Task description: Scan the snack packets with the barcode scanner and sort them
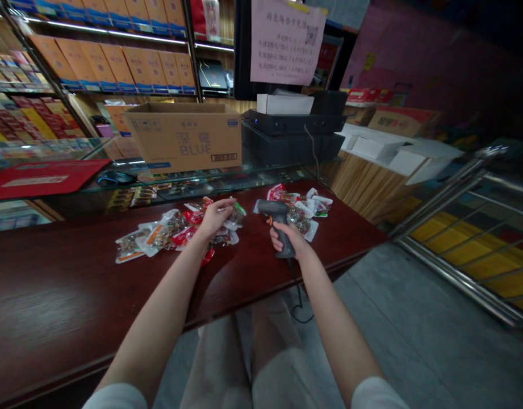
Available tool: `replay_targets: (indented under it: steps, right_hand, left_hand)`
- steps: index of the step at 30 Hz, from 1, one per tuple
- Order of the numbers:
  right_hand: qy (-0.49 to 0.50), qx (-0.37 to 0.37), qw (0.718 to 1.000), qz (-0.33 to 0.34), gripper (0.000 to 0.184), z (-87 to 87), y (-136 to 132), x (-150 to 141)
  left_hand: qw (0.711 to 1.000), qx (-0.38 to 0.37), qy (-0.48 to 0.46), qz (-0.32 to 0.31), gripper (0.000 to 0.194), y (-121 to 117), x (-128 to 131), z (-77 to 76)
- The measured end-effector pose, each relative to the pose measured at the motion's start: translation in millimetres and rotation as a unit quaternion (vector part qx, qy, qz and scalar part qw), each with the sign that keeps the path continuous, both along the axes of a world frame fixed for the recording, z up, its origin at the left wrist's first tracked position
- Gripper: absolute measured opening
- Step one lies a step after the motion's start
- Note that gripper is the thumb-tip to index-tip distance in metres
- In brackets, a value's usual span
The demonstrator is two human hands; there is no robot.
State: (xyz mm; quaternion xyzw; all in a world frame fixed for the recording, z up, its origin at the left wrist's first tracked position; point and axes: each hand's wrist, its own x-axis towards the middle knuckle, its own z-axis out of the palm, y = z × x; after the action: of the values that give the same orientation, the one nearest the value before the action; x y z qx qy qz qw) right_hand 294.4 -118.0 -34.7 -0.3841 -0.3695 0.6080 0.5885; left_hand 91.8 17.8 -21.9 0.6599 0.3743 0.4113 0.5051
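My right hand (289, 238) is wrapped round the handle of a dark grey barcode scanner (273, 210), its head pointing left and its cable (296, 284) hanging below the table edge. Fingers pinched, my left hand (216, 217) is over the left pile, at a clear snack packet (237, 216) with a green corner. That left pile (161, 232) holds several clear, white and red packets lying over one another. A second pile of similar packets (304, 209) lies just behind and right of the scanner. The fingertips of my left hand are partly hard to make out.
Both piles lie on a dark red wooden table (74, 284). Behind it, a glass counter carries an open cardboard box (184, 139), a mouse (116, 178), a red sheet (44, 177) and a black cash drawer (291, 145). A metal railing (469, 227) stands at the right.
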Motion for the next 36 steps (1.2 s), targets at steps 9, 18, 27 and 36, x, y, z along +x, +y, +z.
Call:
replay_targets:
  steps: [9, 18, 27, 36]
  right_hand:
    - [-0.004, 0.006, 1.0, 0.002, 0.035, -7.6, -13.0, -1.3]
    - [-0.005, 0.015, 1.0, 0.003, 0.034, -9.6, -14.0, -1.0]
    - [0.0, 0.022, 1.0, 0.006, 0.031, -8.3, -15.6, -2.3]
    - [0.003, 0.023, 1.0, 0.018, 0.028, -7.5, -18.1, -2.7]
  left_hand:
    - [0.988, 0.111, 0.101, 0.045, 0.029, 9.0, 5.2, -11.8]
    - [0.969, 0.18, 0.167, 0.027, 0.05, 5.9, 4.6, -7.1]
    - [0.971, 0.199, 0.13, -0.017, 0.05, -1.1, 5.9, -3.3]
    - [0.974, 0.188, 0.114, -0.051, 0.056, -2.1, 8.3, -7.2]
